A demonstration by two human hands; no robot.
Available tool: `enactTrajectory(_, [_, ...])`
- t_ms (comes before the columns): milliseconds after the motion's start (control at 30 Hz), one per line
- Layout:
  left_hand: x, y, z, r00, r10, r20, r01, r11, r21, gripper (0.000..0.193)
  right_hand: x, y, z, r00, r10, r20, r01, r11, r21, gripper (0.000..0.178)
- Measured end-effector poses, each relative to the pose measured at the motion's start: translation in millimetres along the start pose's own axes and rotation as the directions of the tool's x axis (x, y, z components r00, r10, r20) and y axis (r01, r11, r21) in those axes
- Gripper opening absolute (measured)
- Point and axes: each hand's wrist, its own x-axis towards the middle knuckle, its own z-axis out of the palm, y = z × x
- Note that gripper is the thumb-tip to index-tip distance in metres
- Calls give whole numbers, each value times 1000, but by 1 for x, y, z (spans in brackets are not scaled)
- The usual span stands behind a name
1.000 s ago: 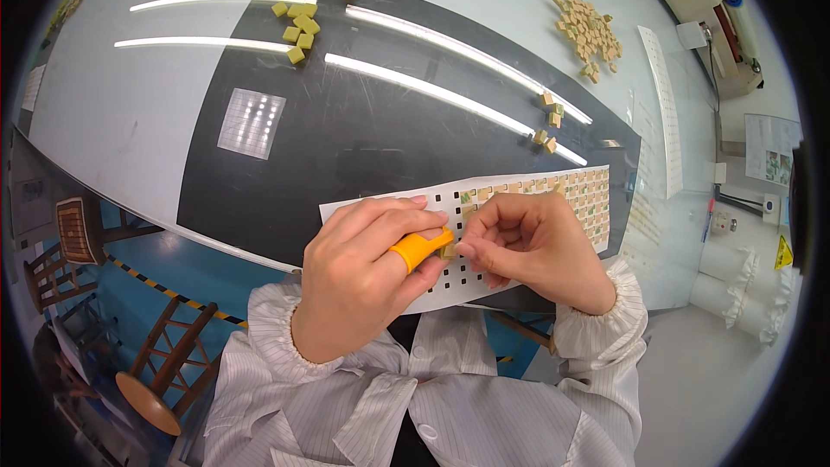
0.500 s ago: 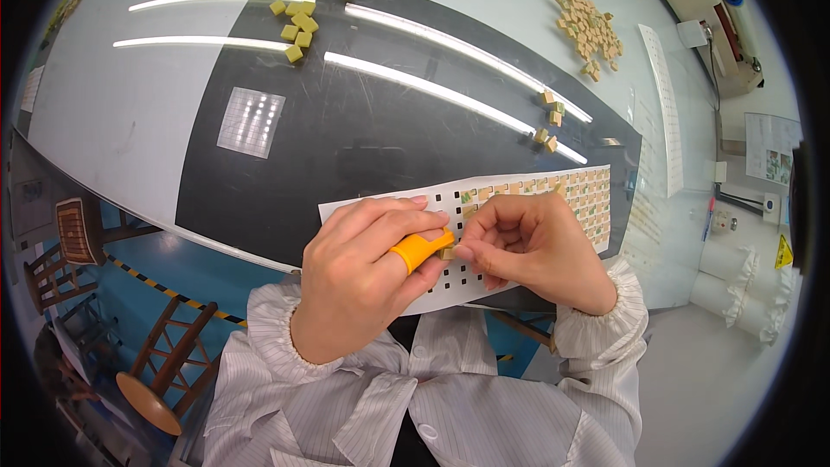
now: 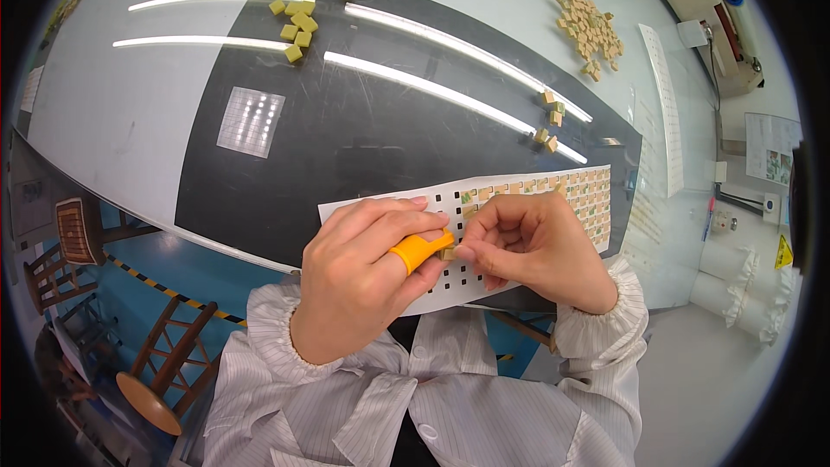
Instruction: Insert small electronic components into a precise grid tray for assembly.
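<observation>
My left hand point(image 3: 354, 268) is closed, with an orange sleeve-like piece point(image 3: 421, 247) around one finger. Between that piece and the thumb sits a small tan block point(image 3: 447, 253). My right hand point(image 3: 540, 251) meets the block with thumb and forefinger pinched at its right side; whatever is in that pinch is too small to tell. Both hands are over a white sheet point(image 3: 333, 213) with rows of black squares. On the sheet's right part, small tan and green pieces point(image 3: 588, 199) lie in rows. My hands hide its middle.
A dark mat point(image 3: 346, 121) lies on the pale table. Yellow blocks point(image 3: 301, 24) are scattered at its far edge, several tan blocks point(image 3: 551, 140) on its right, and a pile of tan pieces point(image 3: 590, 30) beyond. A gridded clear square point(image 3: 251, 122) is on the left. Wooden stools point(image 3: 164, 372) stand below.
</observation>
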Motion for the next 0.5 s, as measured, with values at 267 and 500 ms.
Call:
enactTrajectory(267, [0,-1,-1,1000,10,14,-10,1000,-1,29,0,-1,-1,999,18,30,-18,1000,-6,10])
enactTrajectory(500, [0,0,-1,1000,2,13,-2,1000,-1,30,0,-1,-1,1000,14,21,-15,1000,3,10])
